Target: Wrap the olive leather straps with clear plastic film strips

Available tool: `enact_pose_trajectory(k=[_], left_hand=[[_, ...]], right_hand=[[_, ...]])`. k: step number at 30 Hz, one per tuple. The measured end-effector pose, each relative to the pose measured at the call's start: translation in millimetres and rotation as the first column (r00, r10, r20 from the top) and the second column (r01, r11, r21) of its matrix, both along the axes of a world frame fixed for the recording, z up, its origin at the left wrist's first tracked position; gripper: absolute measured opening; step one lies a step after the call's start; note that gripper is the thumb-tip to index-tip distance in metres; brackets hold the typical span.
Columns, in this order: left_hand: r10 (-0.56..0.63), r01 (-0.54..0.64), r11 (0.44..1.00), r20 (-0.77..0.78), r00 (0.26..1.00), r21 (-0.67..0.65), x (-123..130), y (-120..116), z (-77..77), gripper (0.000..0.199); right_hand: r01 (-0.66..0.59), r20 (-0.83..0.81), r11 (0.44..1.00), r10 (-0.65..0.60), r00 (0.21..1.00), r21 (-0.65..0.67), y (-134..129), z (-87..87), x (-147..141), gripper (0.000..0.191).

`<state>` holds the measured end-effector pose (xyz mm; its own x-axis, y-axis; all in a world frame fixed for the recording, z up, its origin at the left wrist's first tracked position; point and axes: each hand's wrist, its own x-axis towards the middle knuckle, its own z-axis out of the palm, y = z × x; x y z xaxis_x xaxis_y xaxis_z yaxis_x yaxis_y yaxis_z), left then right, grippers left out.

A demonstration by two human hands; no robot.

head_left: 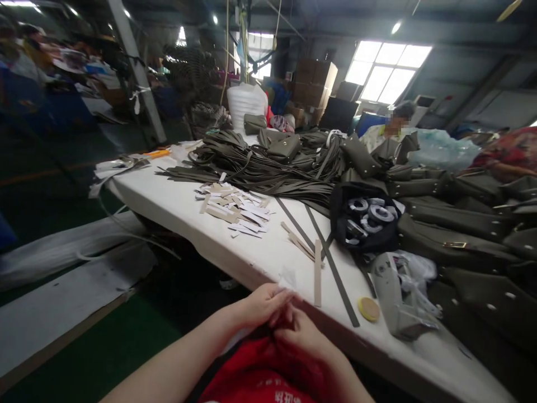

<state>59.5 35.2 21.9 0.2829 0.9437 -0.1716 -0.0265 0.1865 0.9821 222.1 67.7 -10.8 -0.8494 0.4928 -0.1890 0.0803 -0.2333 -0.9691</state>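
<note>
My left hand and my right hand meet at the table's near edge, in front of a red apron. Both are closed, with the fingertips pressed together. A thin, whitish crumpled piece pokes out beyond my left fingers; whether it is paper or plastic I cannot tell. What sits between the right fingers is hidden. Just past the hands, a beige strip and a long dark strap lie on the white table. A round yellow-rimmed tape roll rests to the right.
Paper strips lie in a pile, with dark straps heaped behind. A black bag holds white rolls. Beside it stands a grey plastic container. Dark green bags crowd the right, where a person is behind them.
</note>
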Motion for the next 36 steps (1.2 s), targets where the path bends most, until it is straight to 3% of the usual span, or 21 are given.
enact_pose_trajectory(k=[3,8,10,14,16,19,23,25,28,36], left_hand=[[-0.144,0.144,0.99,-0.046,0.988,-0.008,-8,-14,4.5,0.055],[-0.128,0.125,0.991,-0.065,0.99,-0.048,-14,-29,-2.5,0.053],[-0.128,0.122,0.99,-0.089,0.988,-0.068,-19,-33,-6.7,0.05],[-0.173,0.164,0.984,-0.164,0.971,-0.07,-22,-39,-9.0,0.046],[-0.118,0.122,0.993,-0.268,0.956,-0.002,-17,-38,-7.9,0.039],[0.066,-0.04,0.996,-0.379,0.923,0.076,-5,-32,-6.1,0.036],[0.206,-0.159,0.976,-0.397,0.894,0.15,6,-26,-3.6,0.049],[0.202,-0.151,0.975,-0.368,0.908,0.163,6,-26,-2.3,0.05],[0.17,-0.135,0.983,-0.323,0.931,0.126,1,-27,-2.0,0.051],[0.149,-0.135,0.988,-0.241,0.959,0.072,-2,-30,-6.2,0.053]], right_hand=[[0.153,-0.086,0.979,-0.165,0.983,-0.132,24,7.9,22,0.046],[0.206,-0.106,0.957,-0.231,0.967,-0.205,29,5.8,25,0.036],[0.254,-0.078,0.948,-0.272,0.959,-0.19,27,-0.2,21,0.029],[0.341,0.054,0.94,-0.34,0.939,-0.004,24,-8.1,12,0.039],[0.327,0.086,0.937,-0.338,0.937,0.125,22,-5.7,9,0.043],[0.312,0.069,0.918,-0.338,0.939,0.243,18,3.8,6,0.043],[0.428,0.03,0.902,-0.43,0.902,0.057,21,15.0,9,0.043],[0.505,0.009,0.862,-0.505,0.863,-0.045,25,18.7,12,0.044],[0.555,-0.003,0.83,-0.556,0.831,-0.043,30,24.1,17,0.04],[0.507,0.022,0.858,-0.511,0.86,0.083,31,28.8,14,0.041]])
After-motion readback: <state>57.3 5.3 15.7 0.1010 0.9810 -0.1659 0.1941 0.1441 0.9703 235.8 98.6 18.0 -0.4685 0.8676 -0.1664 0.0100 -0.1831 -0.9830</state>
